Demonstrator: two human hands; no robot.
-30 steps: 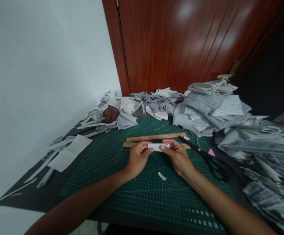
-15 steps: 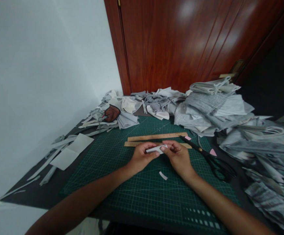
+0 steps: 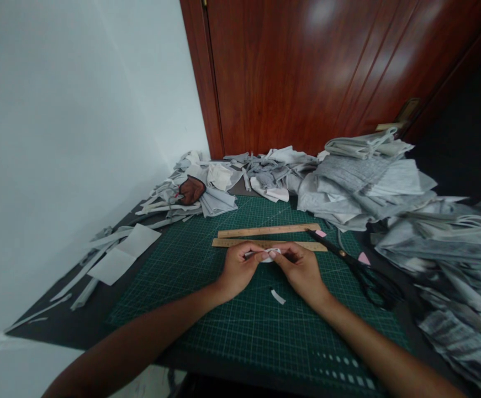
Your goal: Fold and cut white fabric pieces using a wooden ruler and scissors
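Note:
Between my two hands is a small folded white piece, fabric or paper (image 3: pixel 270 258); I cannot tell which. My left hand (image 3: pixel 242 268) pinches its left end, thumb on top. My right hand (image 3: pixel 300 271) pinches the right end, its thumb close to the left one. Fingers cover much of the piece. Just beyond the hands lie two wooden rulers, the nearer one (image 3: pixel 223 242) partly behind my fingers and the farther one (image 3: pixel 269 229) fully in sight. A thin white scrap (image 3: pixel 278 297) rests on the green cutting mat (image 3: pixel 223 326) below my hands.
Black-handled scissors (image 3: pixel 360 271) lie on the right, with small pink pieces (image 3: pixel 363 258) beside them. Grey fabric heaps (image 3: pixel 360 182) line the right and back. On the left are a creased white sheet (image 3: pixel 124 254), fabric strips and a brown mesh piece (image 3: pixel 192 190).
My hands have drawn closer together and the thumbs nearly meet. The white piece is folded or curled more tightly, with less of it showing. The view has shifted slightly.

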